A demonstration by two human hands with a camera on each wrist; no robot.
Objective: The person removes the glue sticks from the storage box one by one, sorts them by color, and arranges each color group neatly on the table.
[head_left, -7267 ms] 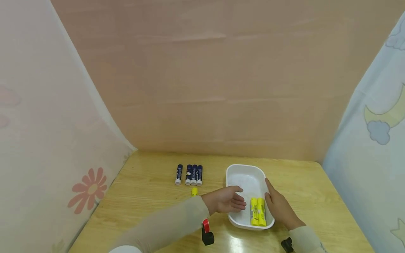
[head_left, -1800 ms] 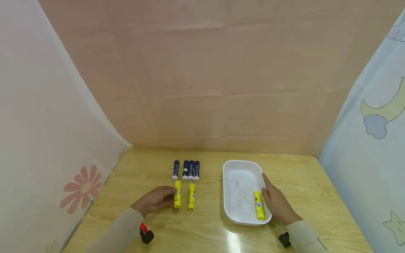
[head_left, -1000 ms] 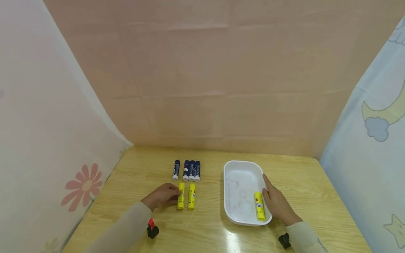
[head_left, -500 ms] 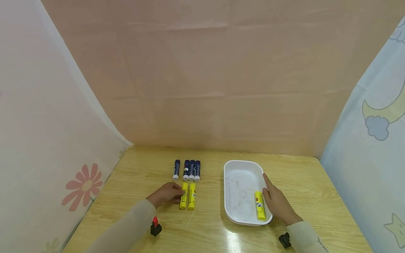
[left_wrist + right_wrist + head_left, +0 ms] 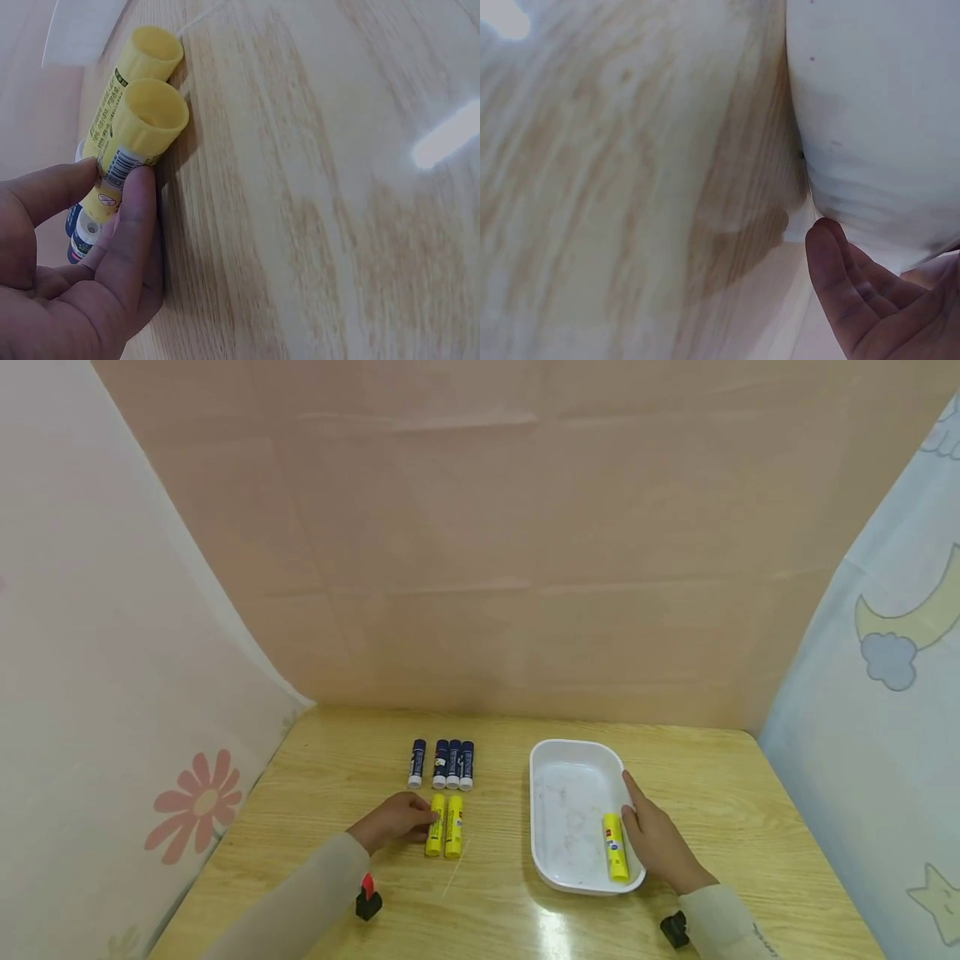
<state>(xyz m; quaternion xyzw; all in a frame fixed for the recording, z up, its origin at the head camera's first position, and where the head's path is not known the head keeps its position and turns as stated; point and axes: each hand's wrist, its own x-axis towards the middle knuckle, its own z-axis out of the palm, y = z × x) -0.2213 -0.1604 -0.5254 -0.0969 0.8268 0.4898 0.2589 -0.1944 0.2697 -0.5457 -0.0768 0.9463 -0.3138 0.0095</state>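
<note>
My left hand (image 5: 395, 820) pinches a yellow glue stick (image 5: 127, 146) between thumb and fingers, low over the wooden table. Close along its right side lies a second yellow glue stick (image 5: 453, 827), roughly parallel to it. My right hand (image 5: 658, 842) grips the right side of a white tray (image 5: 536, 810), thumb over the rim and fingers against the outer wall (image 5: 877, 150). Inside that tray, near its right wall, lies a third yellow glue stick (image 5: 615, 847).
Behind the yellow pair, several dark blue glue sticks (image 5: 453, 764) with white ends lie in a row, the leftmost (image 5: 417, 764) set a little apart. Cloth hangs at the back (image 5: 480, 568) and on both sides of the table (image 5: 487, 918).
Seven seconds ago two yellow glue sticks lay in the tray; now one does. The left hand has slid its glue stick rightward, close to the other. The right hand stays on the tray.
</note>
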